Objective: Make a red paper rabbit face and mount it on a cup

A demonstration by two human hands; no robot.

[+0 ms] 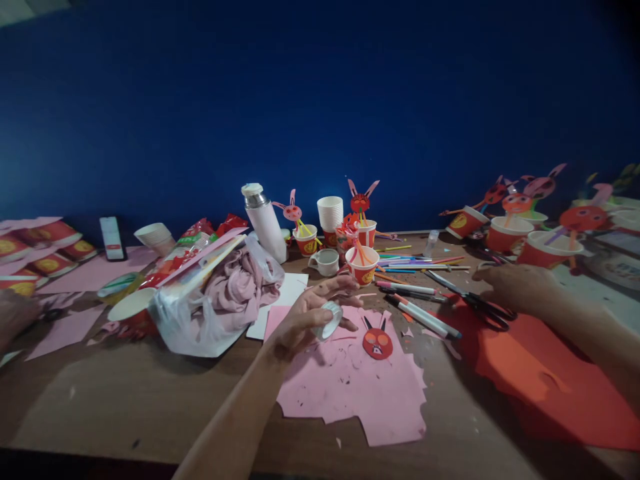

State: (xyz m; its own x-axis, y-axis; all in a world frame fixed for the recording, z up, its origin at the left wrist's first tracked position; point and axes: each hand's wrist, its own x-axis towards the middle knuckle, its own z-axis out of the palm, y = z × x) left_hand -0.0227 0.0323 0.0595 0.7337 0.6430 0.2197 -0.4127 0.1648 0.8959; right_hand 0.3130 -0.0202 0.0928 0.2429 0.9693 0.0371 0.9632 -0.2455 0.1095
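My left hand (313,310) is over the pink paper sheet (360,393), its fingers wrapped round a small clear-white round object (329,320), perhaps a tape roll. Below and to the right of it, a red paper face (377,343) with dark-lined ears lies flat on the pink sheet. My right hand (505,280) reaches over the right side of the table, above the red and orange paper (530,360), near black-handled scissors (480,303). Its fingers are partly blurred, so their grip cannot be made out.
Behind stand a white flask (265,227), a mug (325,262) and paper cups with paper rabbit figures (363,265). Markers (425,316) lie between the hands. A plastic bag (195,330) is at left. Another person's hand (17,313) is at the far left.
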